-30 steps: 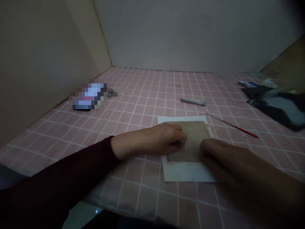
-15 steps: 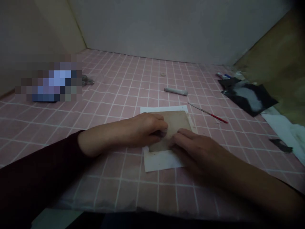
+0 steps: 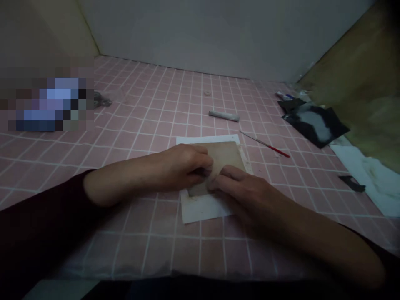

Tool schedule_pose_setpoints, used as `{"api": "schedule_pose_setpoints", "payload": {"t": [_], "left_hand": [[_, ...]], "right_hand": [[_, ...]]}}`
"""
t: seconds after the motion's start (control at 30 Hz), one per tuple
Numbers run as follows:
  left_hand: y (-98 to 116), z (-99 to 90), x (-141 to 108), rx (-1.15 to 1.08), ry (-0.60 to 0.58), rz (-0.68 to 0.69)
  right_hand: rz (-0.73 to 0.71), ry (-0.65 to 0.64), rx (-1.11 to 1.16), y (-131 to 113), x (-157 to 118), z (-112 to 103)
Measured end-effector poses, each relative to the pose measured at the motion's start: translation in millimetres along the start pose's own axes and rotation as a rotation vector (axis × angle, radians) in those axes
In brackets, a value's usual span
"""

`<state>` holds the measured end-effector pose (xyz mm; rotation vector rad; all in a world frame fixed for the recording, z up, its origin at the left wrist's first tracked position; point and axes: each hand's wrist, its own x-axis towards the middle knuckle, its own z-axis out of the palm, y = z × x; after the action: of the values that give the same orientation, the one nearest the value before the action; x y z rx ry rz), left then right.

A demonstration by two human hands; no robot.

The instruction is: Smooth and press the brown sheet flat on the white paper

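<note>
A flat tan board point(image 3: 227, 154) lies on a sheet of white paper point(image 3: 203, 209) in front of me. Over the board's left side, my left hand point(image 3: 192, 164) has its fingers curled closed. My right hand point(image 3: 240, 183) is bent over the board's lower right part, with thumb and fingers pinched together close to the left one. Whatever is between the fingers of either hand is hidden or too small to make out. Both hands appear to rest on or just above the board.
Beyond the paper lie a grey tube-like stick point(image 3: 223, 116), a thin tool with a red handle point(image 3: 279, 152) and a small pale ring point(image 3: 207, 93). At right are a black sheet point(image 3: 336, 125), a dark scrap point(image 3: 353, 183) and white paper point(image 3: 359, 166). A blurred-out bright object point(image 3: 59, 98) sits left.
The whole view has shifted, so things sit slightly further left. My right hand has moved a little left across the board, closer to my left hand, which keeps its curled pose.
</note>
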<state>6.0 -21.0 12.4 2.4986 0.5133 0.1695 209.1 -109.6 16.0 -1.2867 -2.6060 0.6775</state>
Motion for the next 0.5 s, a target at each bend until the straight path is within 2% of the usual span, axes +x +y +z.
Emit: {"api": "schedule_pose_setpoints", "payload": {"t": [0.17,0.37,0.5], "left_hand": [[2.1,-1.6,0.1,-0.008,0.002,0.014],[1.2,-0.5,0.4,-0.004,0.010,0.002],[0.9,-0.9,0.3,-0.001,0.008,0.006]], "right_hand": [[0.136,0.007,-0.054,10.6,-8.7,-7.3],[-0.013,0.034,-0.051,4.1,-1.7,-0.7],[0.075,0.009,-0.106,8.7,-4.6,-5.6]]}}
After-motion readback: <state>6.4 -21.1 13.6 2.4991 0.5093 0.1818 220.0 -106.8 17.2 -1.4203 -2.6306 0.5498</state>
